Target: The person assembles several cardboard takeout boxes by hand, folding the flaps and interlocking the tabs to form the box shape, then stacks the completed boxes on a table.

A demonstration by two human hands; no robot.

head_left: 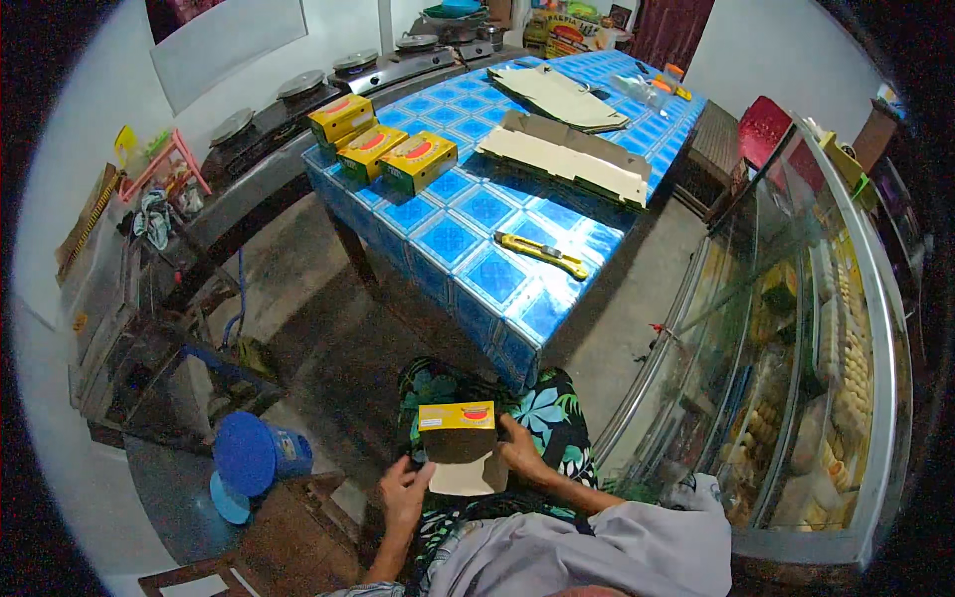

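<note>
A small yellow cardboard box (456, 415) rests on my lap over dark floral cloth, its dark inside showing and a pale flap folded out toward me. My right hand (520, 450) grips the box along its right side. At the lower left, my left hand (402, 495) has its fingers bent at the edge of the pale flap. Part of the fingers of both hands is hidden by the cardboard. In front of me, on the table with a blue tiled cloth (413, 214), lies a yellow utility knife (541, 255).
Folded yellow boxes (418, 159) stand at the table's left edge. Flat cardboard blanks (562, 159) and another stack (557, 98) lie farther back. A glass display case (766, 358) stands close on the right. A blue bucket (290, 453) is at my left, gas stoves (413, 68) along the wall.
</note>
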